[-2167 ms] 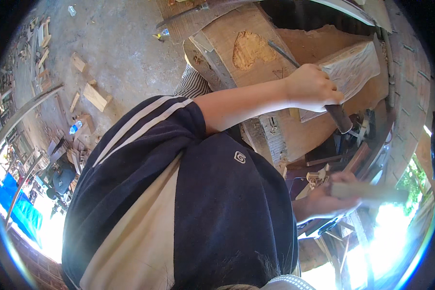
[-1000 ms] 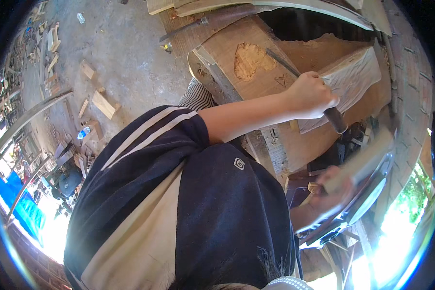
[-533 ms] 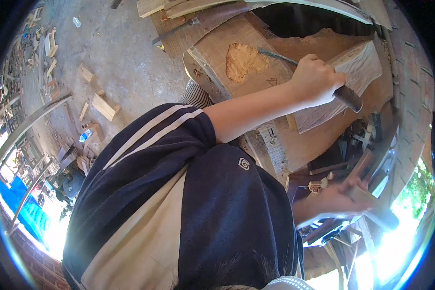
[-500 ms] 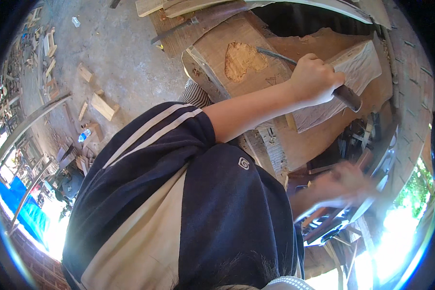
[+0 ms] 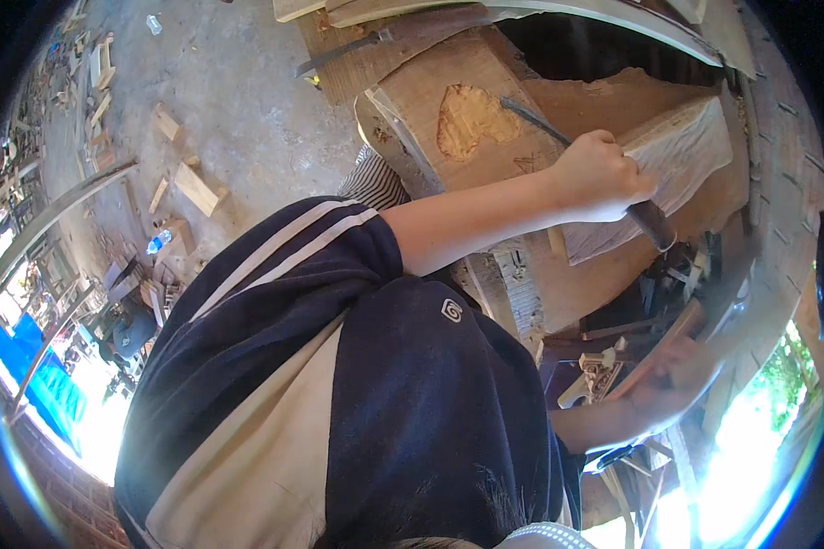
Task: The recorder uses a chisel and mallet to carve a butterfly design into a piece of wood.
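My left hand (image 5: 600, 174) is closed around a chisel (image 5: 650, 220) with a dark handle. Its metal blade (image 5: 531, 119) points at a pale, rough hollow (image 5: 470, 119) cut into a big wooden block (image 5: 430, 91). Lower right, my right hand (image 5: 677, 384) is blurred and grips a wooden striking stick (image 5: 655, 352), well below and apart from the chisel handle. My dark and cream shirt (image 5: 357, 384) fills the middle of the view. A pale carved plank (image 5: 687, 165) lies just past my left hand.
Wood offcuts (image 5: 192, 188) and a plastic bottle (image 5: 158, 241) lie on the concrete floor at left. A long metal tool (image 5: 339, 55) rests on a plank at the top. A small carved wooden piece (image 5: 595, 380) and several tools crowd the lower right. Blue sheeting (image 5: 46, 393) is far left.
My right hand has swung the stick up and down beside the bench and is blurred mid-motion now. My left hand has kept the chisel against the hollow, shifting only slightly.
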`<control>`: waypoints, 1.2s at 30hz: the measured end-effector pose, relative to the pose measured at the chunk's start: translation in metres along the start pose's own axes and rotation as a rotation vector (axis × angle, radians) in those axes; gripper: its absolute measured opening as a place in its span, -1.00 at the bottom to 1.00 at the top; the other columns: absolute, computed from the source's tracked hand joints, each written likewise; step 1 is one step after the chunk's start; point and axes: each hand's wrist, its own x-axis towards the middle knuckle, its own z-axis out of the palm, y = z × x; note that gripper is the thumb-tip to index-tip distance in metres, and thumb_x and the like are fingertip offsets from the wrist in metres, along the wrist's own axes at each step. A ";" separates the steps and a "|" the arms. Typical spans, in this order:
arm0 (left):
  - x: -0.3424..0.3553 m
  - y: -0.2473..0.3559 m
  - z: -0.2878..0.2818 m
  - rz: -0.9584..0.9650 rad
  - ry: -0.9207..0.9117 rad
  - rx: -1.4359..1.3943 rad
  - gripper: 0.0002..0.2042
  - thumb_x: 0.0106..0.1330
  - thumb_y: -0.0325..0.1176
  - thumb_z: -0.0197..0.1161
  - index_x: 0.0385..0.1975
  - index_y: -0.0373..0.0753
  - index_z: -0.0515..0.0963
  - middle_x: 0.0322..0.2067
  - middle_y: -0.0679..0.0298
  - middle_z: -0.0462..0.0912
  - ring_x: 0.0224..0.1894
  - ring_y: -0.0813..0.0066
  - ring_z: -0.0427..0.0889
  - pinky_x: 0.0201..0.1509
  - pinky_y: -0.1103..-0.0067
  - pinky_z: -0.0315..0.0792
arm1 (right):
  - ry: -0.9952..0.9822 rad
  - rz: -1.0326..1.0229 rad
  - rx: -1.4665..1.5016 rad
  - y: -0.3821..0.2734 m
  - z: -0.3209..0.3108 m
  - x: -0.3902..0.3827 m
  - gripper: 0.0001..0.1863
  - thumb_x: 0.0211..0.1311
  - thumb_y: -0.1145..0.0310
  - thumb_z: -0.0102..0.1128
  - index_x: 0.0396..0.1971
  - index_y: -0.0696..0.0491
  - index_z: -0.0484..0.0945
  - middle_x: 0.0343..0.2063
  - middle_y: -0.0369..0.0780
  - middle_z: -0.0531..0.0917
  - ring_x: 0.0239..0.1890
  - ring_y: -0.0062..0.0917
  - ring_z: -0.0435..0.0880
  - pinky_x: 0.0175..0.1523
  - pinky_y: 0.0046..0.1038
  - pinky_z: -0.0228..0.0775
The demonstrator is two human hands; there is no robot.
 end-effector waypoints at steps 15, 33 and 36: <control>-0.010 -0.003 -0.031 0.041 -0.226 -0.042 -0.81 -0.17 -0.24 0.38 -0.55 -0.01 0.52 -0.61 0.37 0.61 -0.45 0.36 0.67 -0.25 0.41 0.46 | 0.258 -0.009 0.098 0.017 -0.042 -0.018 -0.54 0.34 0.18 0.02 0.11 0.18 0.39 -0.44 -0.20 0.45 -0.54 -0.60 0.38 -0.51 -0.62 0.19; 0.004 0.008 -0.066 0.104 -0.499 -0.372 -0.75 -0.05 -0.23 0.32 -0.36 -0.12 0.54 -0.57 0.19 0.61 -0.42 0.08 0.65 -0.36 0.25 0.48 | 0.072 0.466 0.546 -0.006 -0.036 -0.048 -0.43 0.39 0.06 -0.06 0.23 0.15 0.29 -0.58 -0.28 0.38 -0.71 -0.71 0.30 -0.64 -0.76 0.01; 0.006 0.005 -0.063 0.075 -0.562 -0.369 -0.73 -0.06 -0.20 0.34 -0.34 -0.11 0.58 -0.57 0.18 0.61 -0.41 0.09 0.66 -0.34 0.25 0.48 | 0.168 0.463 0.587 0.002 -0.054 -0.047 -0.45 0.41 0.08 -0.05 0.21 0.16 0.28 -0.60 -0.27 0.36 -0.75 -0.70 0.25 -0.67 -0.74 0.03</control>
